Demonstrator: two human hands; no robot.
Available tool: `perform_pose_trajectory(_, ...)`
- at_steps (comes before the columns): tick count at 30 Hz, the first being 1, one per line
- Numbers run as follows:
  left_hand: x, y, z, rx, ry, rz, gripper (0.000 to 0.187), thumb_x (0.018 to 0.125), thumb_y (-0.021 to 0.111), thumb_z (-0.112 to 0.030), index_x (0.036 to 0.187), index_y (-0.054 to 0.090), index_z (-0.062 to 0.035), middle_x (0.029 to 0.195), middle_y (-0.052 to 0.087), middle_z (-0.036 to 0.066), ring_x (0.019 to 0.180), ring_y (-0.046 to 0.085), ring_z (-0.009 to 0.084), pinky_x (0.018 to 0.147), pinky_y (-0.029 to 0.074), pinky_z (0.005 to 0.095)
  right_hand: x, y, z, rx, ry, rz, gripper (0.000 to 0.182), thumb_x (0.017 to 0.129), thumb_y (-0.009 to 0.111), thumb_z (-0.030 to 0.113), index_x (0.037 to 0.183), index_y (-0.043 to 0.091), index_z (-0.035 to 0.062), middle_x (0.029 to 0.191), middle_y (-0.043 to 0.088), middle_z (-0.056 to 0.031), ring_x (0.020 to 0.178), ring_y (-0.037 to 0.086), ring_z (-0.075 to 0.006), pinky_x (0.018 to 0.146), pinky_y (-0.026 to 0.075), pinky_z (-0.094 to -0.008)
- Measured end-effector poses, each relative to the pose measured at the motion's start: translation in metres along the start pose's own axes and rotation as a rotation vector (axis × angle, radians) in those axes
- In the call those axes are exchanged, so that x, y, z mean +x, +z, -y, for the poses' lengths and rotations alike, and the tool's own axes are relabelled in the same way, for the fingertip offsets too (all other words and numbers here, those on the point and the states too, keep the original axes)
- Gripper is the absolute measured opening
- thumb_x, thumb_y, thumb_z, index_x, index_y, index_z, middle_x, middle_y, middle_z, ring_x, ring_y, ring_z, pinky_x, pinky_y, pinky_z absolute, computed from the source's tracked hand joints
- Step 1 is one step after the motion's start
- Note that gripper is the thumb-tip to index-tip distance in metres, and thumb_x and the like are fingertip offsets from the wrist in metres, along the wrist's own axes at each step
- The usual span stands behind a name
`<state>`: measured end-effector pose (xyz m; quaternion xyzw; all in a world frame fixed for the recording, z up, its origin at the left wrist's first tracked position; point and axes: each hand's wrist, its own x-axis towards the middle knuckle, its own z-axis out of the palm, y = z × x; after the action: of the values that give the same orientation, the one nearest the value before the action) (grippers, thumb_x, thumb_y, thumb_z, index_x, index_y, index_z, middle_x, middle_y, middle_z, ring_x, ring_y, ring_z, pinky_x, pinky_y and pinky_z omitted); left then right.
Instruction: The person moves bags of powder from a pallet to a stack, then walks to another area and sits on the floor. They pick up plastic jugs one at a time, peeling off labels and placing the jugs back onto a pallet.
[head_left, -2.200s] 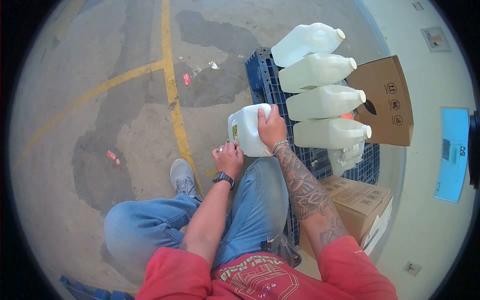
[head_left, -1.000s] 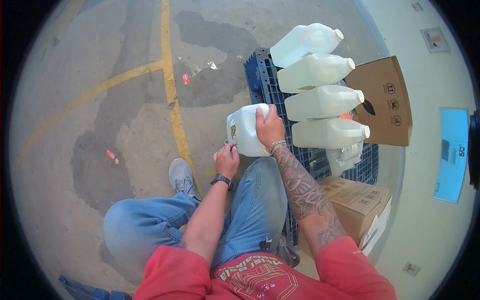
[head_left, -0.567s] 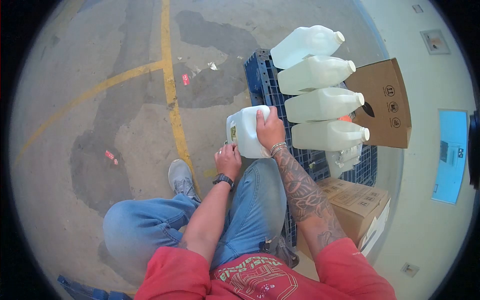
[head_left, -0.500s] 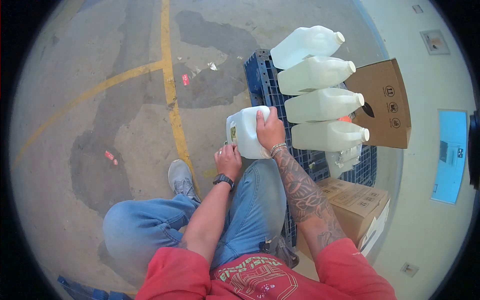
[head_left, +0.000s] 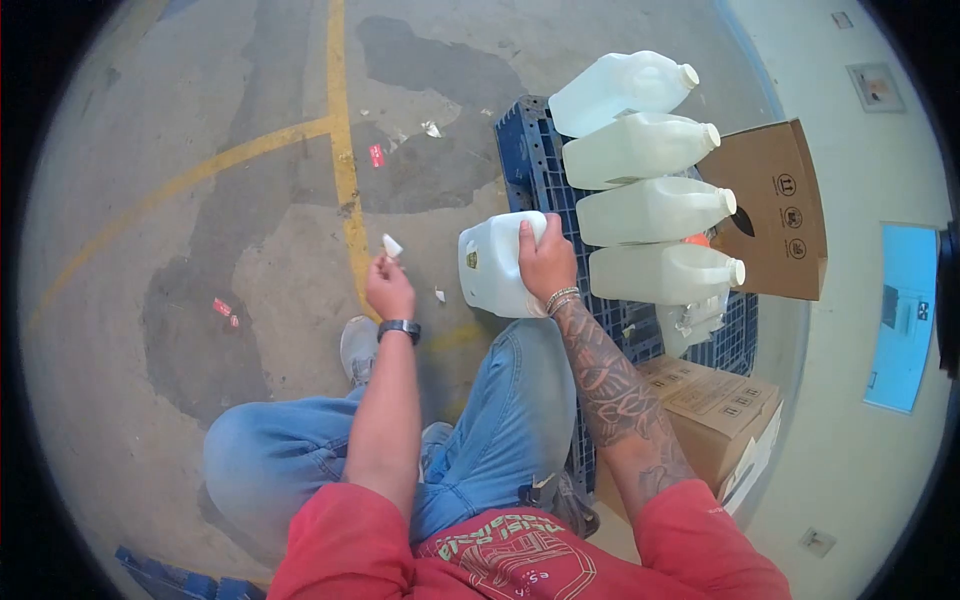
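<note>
Nearest, a red shirt [head_left: 500, 560] and jeans [head_left: 520, 390] are worn by the seated person, and a taped cardboard box [head_left: 705, 400] is seen by the near end of the blue pallet [head_left: 522, 150]. Just beyond the right knee, off the pallet's left edge, the white jug [head_left: 490, 268] is held by the right hand [head_left: 547, 262]: the thumb is pressed on its upper face, while the other fingers are hidden, so how they are set cannot be told. A small label patch [head_left: 471, 258] is borne on the jug's left side. By the left hand [head_left: 392, 288], which is held apart from the jug, a white scrap [head_left: 391, 245] is pinched between the fingertips; a smaller white piece [head_left: 440, 295] is seen on the floor between hand and jug. Along the pallet, towards its far left corner, four more jugs [head_left: 655, 274] are ranged side by side, caps turned to the right edge, where an open carton [head_left: 775, 215] is placed. Farther off, a yellow line [head_left: 342, 170] and a red scrap [head_left: 376, 155] are seen on the floor
</note>
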<state>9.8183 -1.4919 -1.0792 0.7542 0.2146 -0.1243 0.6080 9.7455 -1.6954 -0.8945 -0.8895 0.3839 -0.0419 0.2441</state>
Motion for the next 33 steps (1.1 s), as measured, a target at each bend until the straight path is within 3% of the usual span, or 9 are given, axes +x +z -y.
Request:
perform_pose_trajectory(4, -0.034, 0.02, 0.021, -0.067, 0.097, 0.055, 0.026, 0.099, 0.055, -0.005, 0.121, 0.068, 0.0016, 0.118, 0.074, 0.015, 0.1, 0.074, 0.0205, 0.087, 0.057, 0.0323, -0.001, 0.001, 0.0, -0.01, -0.003, -0.007, 0.041, 0.102, 0.052, 0.042, 0.12, 0.052, 0.0041, 0.093, 0.071, -0.0307, 0.088, 0.069, -0.0519, 0.079, 0.053, -0.0606)
perform_pose_trajectory(5, -0.039, 0.019, 0.023, -0.045, 0.018, 0.099, 0.03, 0.095, 0.056, -0.003, 0.122, 0.069, -0.0001, 0.121, 0.073, 0.017, 0.108, 0.072, 0.024, 0.095, 0.056, 0.0356, -0.001, 0.001, -0.001, -0.011, -0.004, -0.006, 0.042, 0.102, 0.052, 0.042, 0.12, 0.052, 0.0042, 0.094, 0.071, -0.0306, 0.088, 0.069, -0.052, 0.079, 0.053, -0.0606)
perform_pose_trajectory(8, -0.04, 0.022, 0.052, 0.113, 0.243, 0.078, 0.03, 0.091, 0.06, -0.007, 0.117, 0.072, -0.0018, 0.122, 0.071, 0.019, 0.114, 0.069, 0.0293, 0.101, 0.053, 0.0397, -0.001, 0.001, 0.001, -0.013, 0.01, 0.007, 0.042, 0.102, 0.051, 0.042, 0.121, 0.052, 0.0042, 0.095, 0.072, -0.0305, 0.089, 0.069, -0.0521, 0.08, 0.053, -0.0607)
perform_pose_trajectory(11, -0.054, 0.014, 0.022, 0.392, 0.317, 0.007, 0.029, 0.087, 0.067, -0.015, 0.113, 0.075, -0.0048, 0.124, 0.07, 0.018, 0.116, 0.066, 0.0327, 0.103, 0.05, 0.0415, 0.0, 0.001, 0.0, -0.016, 0.017, 0.013, 0.042, 0.102, 0.051, 0.042, 0.121, 0.052, 0.0042, 0.095, 0.072, -0.0306, 0.089, 0.069, -0.052, 0.08, 0.053, -0.0608)
perform_pose_trajectory(14, -0.062, 0.004, -0.024, 0.428, 0.104, 0.284, 0.03, 0.086, 0.073, -0.025, 0.111, 0.076, -0.008, 0.123, 0.071, 0.015, 0.112, 0.067, 0.0319, 0.1, 0.052, 0.0409, 0.0, 0.0, 0.001, -0.03, 0.018, 0.015, 0.042, 0.103, 0.051, 0.042, 0.121, 0.052, 0.0041, 0.095, 0.072, -0.0307, 0.089, 0.069, -0.0521, 0.08, 0.053, -0.0608)
perform_pose_trajectory(17, -0.065, 0.01, -0.027, 0.493, 0.421, 0.4, 0.032, 0.087, 0.077, -0.029, 0.111, 0.078, -0.0076, 0.116, 0.074, 0.016, 0.102, 0.072, 0.0301, 0.092, 0.055, 0.0393, -0.001, 0.001, 0.001, -0.03, 0.014, 0.009, 0.042, 0.103, 0.051, 0.042, 0.12, 0.052, 0.004, 0.095, 0.072, -0.0308, 0.089, 0.069, -0.0522, 0.08, 0.053, -0.0608)
perform_pose_trajectory(20, -0.063, 0.019, -0.031, 0.222, 0.332, 0.627, 0.029, 0.09, 0.076, -0.028, 0.11, 0.079, -0.0079, 0.11, 0.076, 0.017, 0.096, 0.074, 0.029, 0.089, 0.057, 0.0383, 0.0, -0.001, 0.001, -0.021, 0.015, 0.009, 0.042, 0.103, 0.051, 0.042, 0.12, 0.052, 0.0037, 0.095, 0.071, -0.0311, 0.089, 0.069, -0.0525, 0.08, 0.053, -0.0607)
perform_pose_trajectory(26, -0.06, 0.024, -0.031, 0.3, 0.412, 0.674, 0.025, 0.092, 0.074, -0.026, 0.105, 0.08, -0.0063, 0.105, 0.077, 0.016, 0.095, 0.075, 0.0287, 0.086, 0.057, 0.0375, 0.001, -0.001, 0.001, -0.012, 0.016, 0.009, 0.042, 0.102, 0.052, 0.041, 0.12, 0.052, 0.0035, 0.095, 0.071, -0.0316, 0.089, 0.068, -0.0527, 0.08, 0.053, -0.0606)
perform_pose_trajectory(33, -0.052, 0.028, -0.038, 0.522, 0.562, 0.657, 0.021, 0.091, 0.074, -0.03, 0.101, 0.082, -0.0126, 0.1, 0.078, 0.011, 0.092, 0.073, 0.0327, 0.084, 0.055, 0.0425, 0.0, -0.002, 0.002, 0.003, 0.018, 0.009, 0.041, 0.102, 0.053, 0.041, 0.119, 0.052, 0.0034, 0.094, 0.071, -0.0317, 0.089, 0.068, -0.0528, 0.079, 0.053, -0.0608)
